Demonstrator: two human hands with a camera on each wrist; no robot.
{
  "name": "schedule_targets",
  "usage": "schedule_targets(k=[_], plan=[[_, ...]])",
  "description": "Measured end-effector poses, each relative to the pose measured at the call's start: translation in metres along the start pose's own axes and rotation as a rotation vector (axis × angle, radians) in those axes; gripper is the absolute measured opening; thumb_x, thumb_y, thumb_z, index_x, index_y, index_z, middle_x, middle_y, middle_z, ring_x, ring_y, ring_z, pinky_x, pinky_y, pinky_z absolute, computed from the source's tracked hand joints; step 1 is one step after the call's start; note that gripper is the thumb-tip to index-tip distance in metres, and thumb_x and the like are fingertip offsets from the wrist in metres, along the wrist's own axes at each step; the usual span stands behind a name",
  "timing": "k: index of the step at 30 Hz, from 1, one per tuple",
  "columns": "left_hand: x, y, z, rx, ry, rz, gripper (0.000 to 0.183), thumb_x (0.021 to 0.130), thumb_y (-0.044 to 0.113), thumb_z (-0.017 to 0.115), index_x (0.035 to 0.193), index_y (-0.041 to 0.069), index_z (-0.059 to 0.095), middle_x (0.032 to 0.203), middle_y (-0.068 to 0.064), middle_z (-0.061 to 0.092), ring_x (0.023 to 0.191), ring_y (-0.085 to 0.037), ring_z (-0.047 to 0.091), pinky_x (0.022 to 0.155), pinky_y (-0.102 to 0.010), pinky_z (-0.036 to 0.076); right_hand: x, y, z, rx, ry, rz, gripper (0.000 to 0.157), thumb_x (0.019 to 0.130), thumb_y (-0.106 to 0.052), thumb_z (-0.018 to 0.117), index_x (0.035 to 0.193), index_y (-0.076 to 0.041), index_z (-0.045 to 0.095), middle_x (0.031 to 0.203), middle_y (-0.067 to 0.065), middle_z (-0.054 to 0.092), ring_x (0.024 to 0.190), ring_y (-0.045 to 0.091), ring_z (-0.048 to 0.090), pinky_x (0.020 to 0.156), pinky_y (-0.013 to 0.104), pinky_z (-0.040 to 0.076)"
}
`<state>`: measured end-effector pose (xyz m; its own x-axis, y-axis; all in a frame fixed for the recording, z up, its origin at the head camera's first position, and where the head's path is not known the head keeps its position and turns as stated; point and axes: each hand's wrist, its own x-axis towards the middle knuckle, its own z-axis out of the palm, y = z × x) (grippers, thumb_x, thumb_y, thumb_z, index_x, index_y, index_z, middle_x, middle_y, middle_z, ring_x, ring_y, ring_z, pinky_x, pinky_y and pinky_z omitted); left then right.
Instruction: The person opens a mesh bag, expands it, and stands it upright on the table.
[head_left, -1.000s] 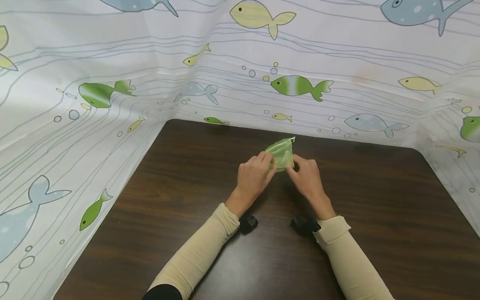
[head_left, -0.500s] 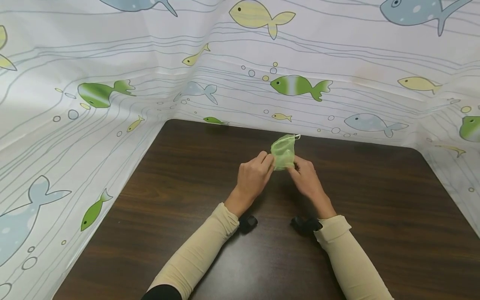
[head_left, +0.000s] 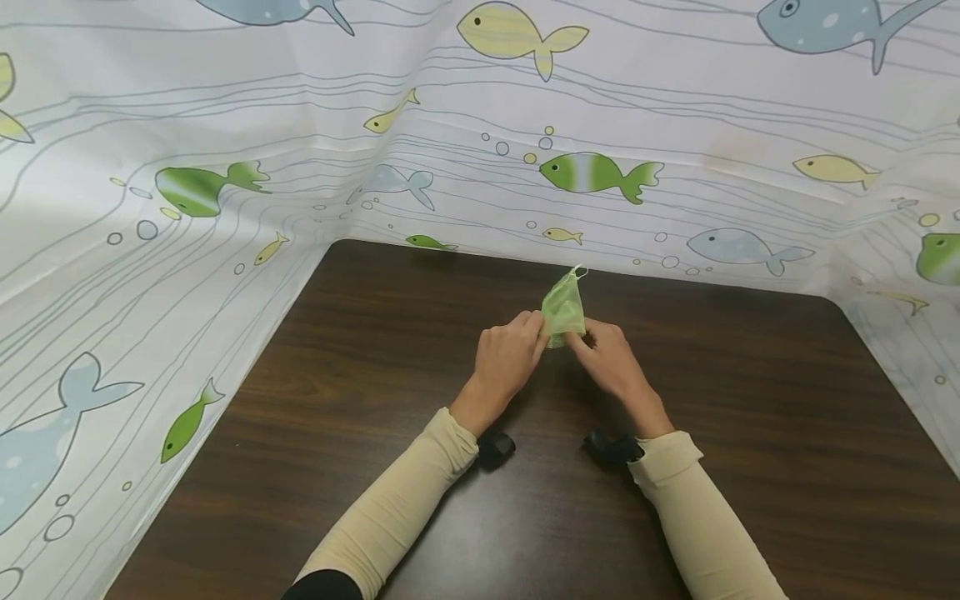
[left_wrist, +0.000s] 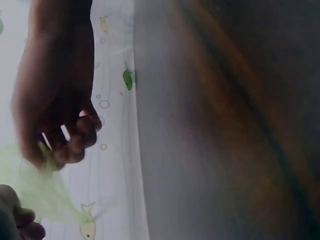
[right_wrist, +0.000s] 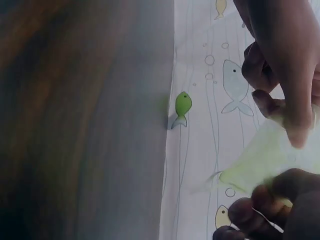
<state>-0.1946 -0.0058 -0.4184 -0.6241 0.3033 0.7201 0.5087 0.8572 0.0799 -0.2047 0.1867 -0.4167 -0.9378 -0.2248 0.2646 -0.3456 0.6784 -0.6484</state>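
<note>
A small, sheer light-green drawstring pouch (head_left: pixel 564 307) with a white cord loop at its far tip is held between both hands above the table. My left hand (head_left: pixel 507 357) pinches its left edge. On the other side my right hand (head_left: pixel 612 360) grips the lower right edge, thumb against the fabric. In the left wrist view the thin pouch (left_wrist: pixel 42 192) stretches between the right hand (left_wrist: pixel 57 95) above and the left fingers (left_wrist: pixel 25 220) at the lower left corner. The right wrist view shows the pouch's (right_wrist: pixel 260 155) narrow end and cord pointing away from the fingers.
The hands work over a dark wood-grain table (head_left: pixel 360 367). White sheeting (head_left: pixel 465 192) printed with fish rises along its back and sides. A black wrist device (head_left: pixel 495 451) sits at the left cuff, another black wrist device (head_left: pixel 611 450) at the right.
The pouch has turned and narrowed, and its corded tip stands higher than a second ago, now swung back left. The right thumb has shifted slightly left across the fabric; both arms stay nearly still.
</note>
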Motion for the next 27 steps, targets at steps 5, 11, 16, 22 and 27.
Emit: schedule_targets(k=[5,11,16,22,27], plan=[[0.003,-0.002,-0.002,0.019,0.048,-0.028,0.024,0.101,0.021,0.069,0.080,0.013,0.061,0.065,0.002,0.056,0.047,-0.007,0.026,0.040,-0.023,0.030,0.000,0.004,0.000,0.070,0.018,-0.036,0.026,0.107,-0.020,0.053,0.103,-0.006,0.074,0.081,0.007,0.065,0.076,0.022,0.053,0.073,0.036,0.044],[0.003,-0.004,-0.003,0.018,0.058,-0.046,0.025,0.101,0.020,0.069,0.079,0.013,0.061,0.065,0.002,0.056,0.046,-0.006,0.027,0.040,-0.024,0.027,0.001,0.007,0.002,0.080,-0.018,-0.033,0.025,0.107,-0.019,0.052,0.099,-0.005,0.071,0.076,0.005,0.054,0.076,0.022,0.050,0.072,0.037,0.043],[0.003,-0.004,-0.003,-0.001,0.017,-0.024,0.026,0.096,0.029,0.075,0.080,0.014,0.061,0.065,0.003,0.057,0.045,-0.006,0.030,0.041,-0.022,0.026,0.001,0.012,0.002,0.056,0.025,-0.014,0.026,0.108,-0.020,0.052,0.095,-0.005,0.069,0.079,0.008,0.061,0.076,0.020,0.052,0.072,0.036,0.044],[0.002,-0.005,-0.003,-0.057,-0.047,-0.021,0.027,0.089,0.030,0.080,0.082,0.015,0.059,0.070,0.004,0.057,0.045,-0.005,0.035,0.043,-0.020,0.026,0.001,0.016,0.000,0.083,0.028,-0.009,0.031,0.111,-0.022,0.046,0.094,-0.003,0.065,0.087,0.019,0.068,0.079,0.027,0.057,0.074,0.038,0.045],[0.002,-0.012,-0.006,-0.212,-0.133,0.101,0.028,0.090,0.035,0.081,0.095,0.014,0.063,0.084,0.003,0.064,0.054,-0.009,0.051,0.047,-0.023,0.040,0.000,0.020,0.002,0.120,0.038,0.006,0.028,0.111,-0.019,0.046,0.108,-0.001,0.067,0.095,0.017,0.066,0.089,0.023,0.057,0.082,0.037,0.045]])
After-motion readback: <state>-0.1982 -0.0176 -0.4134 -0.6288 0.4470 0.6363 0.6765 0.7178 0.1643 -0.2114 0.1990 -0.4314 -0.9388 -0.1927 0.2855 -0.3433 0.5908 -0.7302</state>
